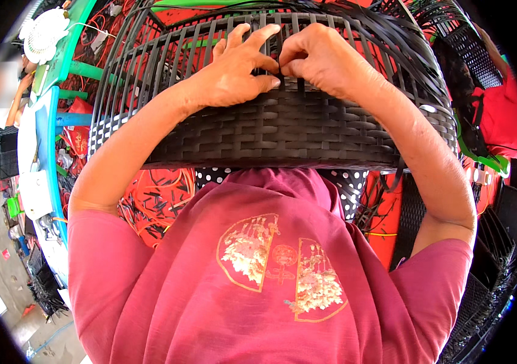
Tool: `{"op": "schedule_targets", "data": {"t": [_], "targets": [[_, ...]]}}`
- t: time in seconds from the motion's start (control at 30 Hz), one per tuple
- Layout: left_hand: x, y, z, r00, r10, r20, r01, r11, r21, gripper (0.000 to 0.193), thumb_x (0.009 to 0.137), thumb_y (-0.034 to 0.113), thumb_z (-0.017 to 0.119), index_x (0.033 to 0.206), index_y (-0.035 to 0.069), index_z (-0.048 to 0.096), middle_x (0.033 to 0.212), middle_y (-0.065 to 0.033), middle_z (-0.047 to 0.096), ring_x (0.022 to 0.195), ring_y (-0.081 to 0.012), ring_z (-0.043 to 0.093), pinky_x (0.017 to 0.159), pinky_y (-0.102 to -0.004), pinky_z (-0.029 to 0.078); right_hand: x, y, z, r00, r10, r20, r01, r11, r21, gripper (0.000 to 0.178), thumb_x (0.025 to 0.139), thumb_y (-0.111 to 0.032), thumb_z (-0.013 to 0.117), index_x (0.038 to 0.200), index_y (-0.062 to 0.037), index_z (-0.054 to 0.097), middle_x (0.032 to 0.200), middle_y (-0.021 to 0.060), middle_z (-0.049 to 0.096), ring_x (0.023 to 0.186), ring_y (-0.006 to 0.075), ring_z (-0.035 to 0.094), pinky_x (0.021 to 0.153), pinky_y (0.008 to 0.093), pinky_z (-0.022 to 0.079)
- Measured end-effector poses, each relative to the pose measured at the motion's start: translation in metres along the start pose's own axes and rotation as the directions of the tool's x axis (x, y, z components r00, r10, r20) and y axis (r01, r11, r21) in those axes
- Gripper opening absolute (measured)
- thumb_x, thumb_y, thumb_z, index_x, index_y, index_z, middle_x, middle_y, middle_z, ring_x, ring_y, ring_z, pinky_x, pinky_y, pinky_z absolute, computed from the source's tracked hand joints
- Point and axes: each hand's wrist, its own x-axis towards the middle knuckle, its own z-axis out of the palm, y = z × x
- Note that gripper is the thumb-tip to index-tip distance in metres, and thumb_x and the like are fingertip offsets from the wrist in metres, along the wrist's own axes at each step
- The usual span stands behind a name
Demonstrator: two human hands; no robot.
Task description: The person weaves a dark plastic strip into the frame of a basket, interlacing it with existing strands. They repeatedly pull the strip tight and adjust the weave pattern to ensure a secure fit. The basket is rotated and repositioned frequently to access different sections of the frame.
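Note:
In front of my lap stands a black woven piece (283, 130) of flat plastic rattan, its lower band closely woven. Upright dark strips (167, 64) rise from that band with gaps between them. My left hand (237, 70) rests over these uprights with fingers spread, its thumb and index tips beside a narrow black strip. Against the same spot, my right hand (325, 60) is closed in a pinch on the black strip (280, 53). Most of the strip's lower end is hidden by my fingertips.
Loose black strips (386, 36) hang over the far right of the frame. A white fan (44, 35) and a blue-edged table (58, 158) stand at the left. Scraps (158, 194) lie on red ground. A person in red (504, 115) is at the right.

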Motion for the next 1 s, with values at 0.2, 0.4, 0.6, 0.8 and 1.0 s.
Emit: {"op": "schedule_targets", "data": {"t": [0.2,0.4,0.6,0.8,1.0], "targets": [[0.010,0.009,-0.044,0.995,-0.078,0.067,0.100,0.888,-0.449,0.009,0.087,0.013,0.065,0.088,0.004,0.066,0.137,-0.0127,0.043,0.125,-0.0290,0.043,0.105,-0.0388,0.032,-0.008,-0.011,-0.004,0.988,0.153,0.000,-0.142,0.918,0.370,0.023,0.089,-0.017,0.064,0.106,-0.0014,0.069,0.075,0.0014,0.066,0.062,0.0065,0.059,0.054,0.0214,0.047],[-0.026,-0.020,-0.044,0.993,-0.064,-0.104,0.038,0.970,-0.238,0.014,0.088,0.012,0.062,0.100,0.005,0.066,0.140,-0.0100,0.044,0.132,-0.0246,0.039,0.107,-0.0363,0.031,0.006,-0.023,0.001,0.985,0.159,0.062,-0.170,0.913,0.370,0.017,0.084,-0.011,0.066,0.096,0.0000,0.070,0.069,0.0006,0.063,0.056,0.0054,0.054,0.050,0.0207,0.044],[-0.034,-0.035,-0.018,0.994,0.055,-0.098,-0.041,0.989,0.146,0.018,0.085,0.011,0.062,0.101,0.005,0.068,0.149,-0.0125,0.035,0.141,-0.0317,0.025,0.114,-0.0416,0.020,0.027,-0.014,0.012,0.986,0.021,0.165,-0.020,1.000,-0.010,0.014,0.068,-0.009,0.063,0.075,0.0024,0.068,0.061,0.0046,0.059,0.054,0.0112,0.054,0.050,0.0278,0.043],[-0.028,-0.042,-0.022,0.999,-0.013,0.053,0.019,0.993,-0.116,0.020,0.083,0.014,0.063,0.099,0.003,0.069,0.152,-0.0082,0.032,0.144,-0.0296,0.018,0.116,-0.0411,0.017,0.023,-0.034,0.014,0.980,0.138,0.144,-0.153,0.983,0.101,0.016,0.069,-0.008,0.061,0.078,0.0030,0.068,0.059,0.0025,0.058,0.051,0.0092,0.052,0.048,0.0268,0.042],[-0.029,-0.043,-0.019,0.998,-0.046,0.043,0.051,0.990,-0.134,0.019,0.081,0.014,0.064,0.096,0.004,0.069,0.151,-0.0070,0.034,0.144,-0.0278,0.018,0.116,-0.0404,0.018,0.017,-0.030,0.002,0.989,0.101,0.104,-0.099,0.995,-0.019,0.017,0.067,-0.008,0.060,0.077,0.0041,0.067,0.060,0.0021,0.058,0.054,0.0083,0.052,0.051,0.0260,0.042]]}}
